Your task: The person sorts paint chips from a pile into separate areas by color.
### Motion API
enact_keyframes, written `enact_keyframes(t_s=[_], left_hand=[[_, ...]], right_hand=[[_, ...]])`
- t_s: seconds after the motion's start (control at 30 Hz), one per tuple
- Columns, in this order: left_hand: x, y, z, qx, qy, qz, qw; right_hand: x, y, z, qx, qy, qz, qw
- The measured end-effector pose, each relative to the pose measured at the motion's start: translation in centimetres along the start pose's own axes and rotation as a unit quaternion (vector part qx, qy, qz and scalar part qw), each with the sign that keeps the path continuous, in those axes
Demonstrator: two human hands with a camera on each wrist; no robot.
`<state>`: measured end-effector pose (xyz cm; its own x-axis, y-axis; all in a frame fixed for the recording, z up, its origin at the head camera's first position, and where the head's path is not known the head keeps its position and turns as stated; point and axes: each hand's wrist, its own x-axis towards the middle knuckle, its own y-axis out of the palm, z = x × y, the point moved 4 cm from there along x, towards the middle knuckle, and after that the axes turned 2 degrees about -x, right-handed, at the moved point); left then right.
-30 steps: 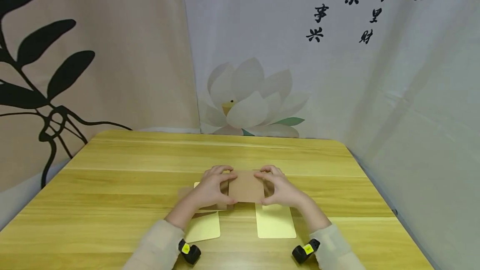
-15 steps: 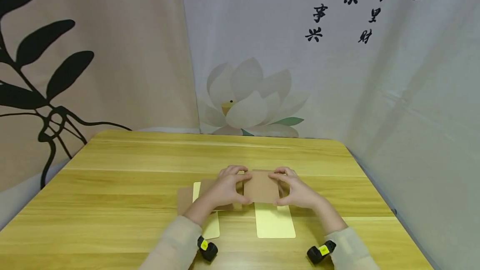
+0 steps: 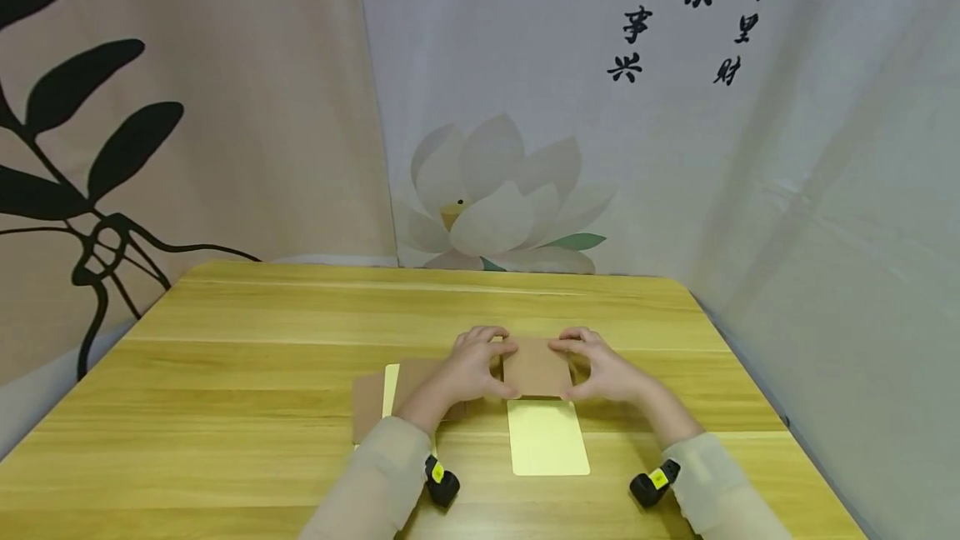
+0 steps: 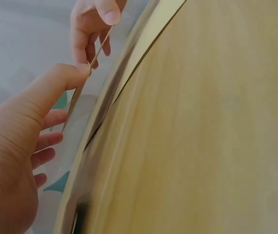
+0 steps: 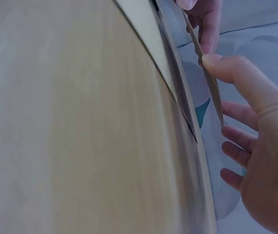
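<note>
A thin, square brown board (image 3: pixel 536 367), probably cardboard, is held between both hands, tilted up toward the head camera. My left hand (image 3: pixel 476 365) pinches its left edge between thumb and fingers, and my right hand (image 3: pixel 603 365) grips the right edge the same way. Both wrist views show the board (image 4: pixel 71 108) nearly edge-on, raised over the tabletop, with a thumb on its near side. Just below it in the head view, a pale yellow card (image 3: pixel 549 438) with rounded corners lies on the table. The left forearm partly hides more cards.
Left of the hands, a brown card (image 3: pixel 367 407), a yellow card (image 3: pixel 391 390) and another brown card (image 3: pixel 415 377) overlap on the wooden table (image 3: pixel 225 440). A printed cloth (image 3: pixel 637 190) hangs behind the table's far edge. Each wrist carries a small black camera (image 3: pixel 442 486).
Both hands have carried the brown board rightward, from between the two groups of cards to behind the right yellow card. More of the left cards and of that yellow card now shows.
</note>
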<state>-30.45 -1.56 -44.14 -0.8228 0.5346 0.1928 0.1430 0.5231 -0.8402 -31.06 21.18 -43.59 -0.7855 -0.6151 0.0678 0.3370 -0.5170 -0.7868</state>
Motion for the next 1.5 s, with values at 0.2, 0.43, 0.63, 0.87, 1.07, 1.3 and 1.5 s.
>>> enact_keyframes(t_s=[0.2,0.43,0.63,0.87,1.07,1.3,1.5], left_hand=[[0.7,0.6,0.2,-0.003,-0.011,0.009,0.9999],[1.1,1.1,0.3,-0.003,-0.012,0.013,0.9998],[1.2,1.4,0.5,-0.012,-0.021,0.024,0.9994],[1.2,1.8,0.8,-0.018,-0.026,0.031,0.9990],[1.2,1.7,0.8,-0.020,-0.033,0.040,0.9985],[1.2,1.8,0.8,-0.004,-0.035,0.051,0.9981],[0.8,1.2,0.7,-0.021,-0.030,0.046,0.9983]], right_hand=[[0.2,-0.2,-0.7,-0.002,0.004,0.012,1.000],[0.5,-0.2,-1.4,-0.005,0.009,0.024,1.000],[0.8,0.0,-2.0,-0.004,0.015,0.030,0.999],[0.9,0.2,-2.3,-0.011,0.024,0.033,0.999],[0.8,0.4,-2.4,-0.022,0.032,0.040,0.998],[0.7,0.4,-2.1,-0.020,0.030,0.043,0.998],[0.6,0.2,-1.7,-0.053,0.026,0.014,0.998]])
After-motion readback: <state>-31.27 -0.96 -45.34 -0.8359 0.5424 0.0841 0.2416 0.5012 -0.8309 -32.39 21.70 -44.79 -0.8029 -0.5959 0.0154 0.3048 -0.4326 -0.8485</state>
